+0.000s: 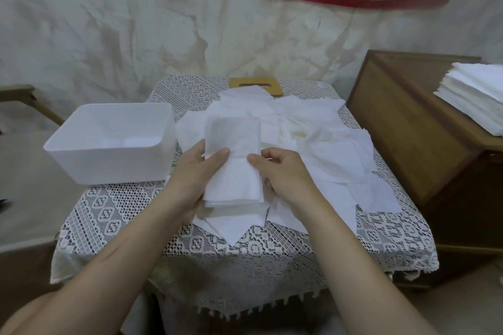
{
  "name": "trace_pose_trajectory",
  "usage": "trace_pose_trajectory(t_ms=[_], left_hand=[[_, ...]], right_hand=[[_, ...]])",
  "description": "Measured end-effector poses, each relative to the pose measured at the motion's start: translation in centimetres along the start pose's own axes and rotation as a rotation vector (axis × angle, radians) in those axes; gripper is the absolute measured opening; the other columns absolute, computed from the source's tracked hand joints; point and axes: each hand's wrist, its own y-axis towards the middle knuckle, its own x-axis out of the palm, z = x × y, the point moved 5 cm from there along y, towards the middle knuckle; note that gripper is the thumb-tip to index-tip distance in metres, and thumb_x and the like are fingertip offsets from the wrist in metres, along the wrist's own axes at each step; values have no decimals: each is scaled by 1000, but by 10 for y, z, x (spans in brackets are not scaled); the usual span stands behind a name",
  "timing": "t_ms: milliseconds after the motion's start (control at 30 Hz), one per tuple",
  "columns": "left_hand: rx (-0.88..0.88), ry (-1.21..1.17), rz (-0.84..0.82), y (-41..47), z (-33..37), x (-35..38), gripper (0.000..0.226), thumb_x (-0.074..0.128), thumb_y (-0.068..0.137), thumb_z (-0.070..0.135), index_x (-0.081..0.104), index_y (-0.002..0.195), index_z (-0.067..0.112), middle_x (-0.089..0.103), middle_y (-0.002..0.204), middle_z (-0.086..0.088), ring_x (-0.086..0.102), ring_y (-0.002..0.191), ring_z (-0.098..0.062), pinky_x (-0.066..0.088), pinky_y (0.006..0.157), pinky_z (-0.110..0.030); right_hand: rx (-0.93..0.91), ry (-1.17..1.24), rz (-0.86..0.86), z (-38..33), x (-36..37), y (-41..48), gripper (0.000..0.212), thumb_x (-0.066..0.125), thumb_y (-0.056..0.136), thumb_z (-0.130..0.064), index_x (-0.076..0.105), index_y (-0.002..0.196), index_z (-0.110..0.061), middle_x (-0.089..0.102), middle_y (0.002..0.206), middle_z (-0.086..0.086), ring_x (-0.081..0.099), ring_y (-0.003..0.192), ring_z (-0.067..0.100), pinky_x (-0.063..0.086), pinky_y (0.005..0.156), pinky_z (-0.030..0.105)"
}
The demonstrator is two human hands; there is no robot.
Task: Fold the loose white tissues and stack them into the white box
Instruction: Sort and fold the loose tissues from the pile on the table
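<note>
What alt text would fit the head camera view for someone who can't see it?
A left hand and right hand hold a folded stack of white tissues over loose tissues heaped on a lace-covered table. A white box stands at the left; another tissue pile sits on a wooden cabinet at right.

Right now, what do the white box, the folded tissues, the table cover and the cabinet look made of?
White box: likely matt, faintly translucent plastic, judging by smooth walls and rounded corners. Folded tissues: thin soft paper, limp with creased edges. Table cover: cream lace fabric, openwork pattern and fringed hem. Cabinet: brown wood or veneer with a satin face; I cannot tell which.
</note>
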Motion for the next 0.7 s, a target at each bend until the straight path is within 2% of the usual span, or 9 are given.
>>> trace_pose_trajectory(t_ms=[100, 200, 233, 333, 400, 467, 600, 700], left_hand=[[-18, 5, 54, 4, -2, -7, 21, 65, 100, 19, 68, 121, 17, 79, 106, -9, 75, 99, -33, 61, 78, -45], [-73, 16, 82, 7, -5, -16, 17, 64, 100, 26, 68, 117, 25, 79, 102, -6, 75, 94, -33, 59, 78, -53], [-80, 26, 82, 7, -5, -18, 17, 65, 100, 27, 68, 117, 26, 79, 103, -6, 74, 94, -33, 58, 79, -55], [-69, 21, 79, 4, -4, -21, 22, 64, 101, 24, 66, 122, 19, 78, 108, -8, 74, 99, -34, 59, 87, -57], [-64, 15, 81, 2, -3, -21, 21, 64, 101, 21, 66, 122, 16, 78, 109, -9, 74, 102, -33, 60, 88, -54], [-61, 21, 74, 0, -3, -20, 20, 64, 101, 21, 67, 121, 16, 78, 110, -9, 74, 103, -32, 60, 89, -51], [-53, 26, 66, -3, -2, -19, 17, 62, 102, 19, 67, 118, 18, 79, 106, -5, 75, 99, -28, 60, 78, -41], [-43, 28, 56, -7, 0, -17, 17, 61, 102, 19, 67, 118, 18, 79, 106, -6, 75, 98, -29, 60, 76, -40]], right_hand=[[-11, -59, 28, 1, -6, 8, 11, 68, 94, -24, 75, 87, -18, 73, 74, -4, 51, 47, 4, 39, 54, 21], [-8, -229, 73, 8, -17, 16, 12, 67, 87, -28, 76, 80, -26, 75, 74, -7, 56, 58, 12, 53, 70, 41], [3, -271, 84, 11, -20, 17, 11, 66, 85, -28, 76, 79, -28, 75, 75, -7, 58, 62, 14, 56, 76, 43], [20, -359, 82, 14, -28, 14, 7, 68, 88, -26, 75, 88, -28, 73, 82, -9, 63, 75, 16, 53, 80, 37], [24, -447, 70, 13, -31, 10, 11, 70, 89, -29, 74, 99, -28, 69, 90, -10, 65, 85, 16, 48, 75, 29], [39, -491, 63, 14, -33, 7, 15, 71, 88, -32, 72, 103, -29, 66, 91, -11, 65, 89, 15, 44, 69, 26], [79, -501, -6, 15, -34, 0, 13, 75, 85, -37, 70, 92, -27, 65, 94, -8, 63, 86, 13, 42, 65, 27], [68, -498, -74, 15, -34, -5, 15, 77, 82, -36, 69, 82, -23, 68, 80, -9, 62, 72, 9, 41, 64, 28]])
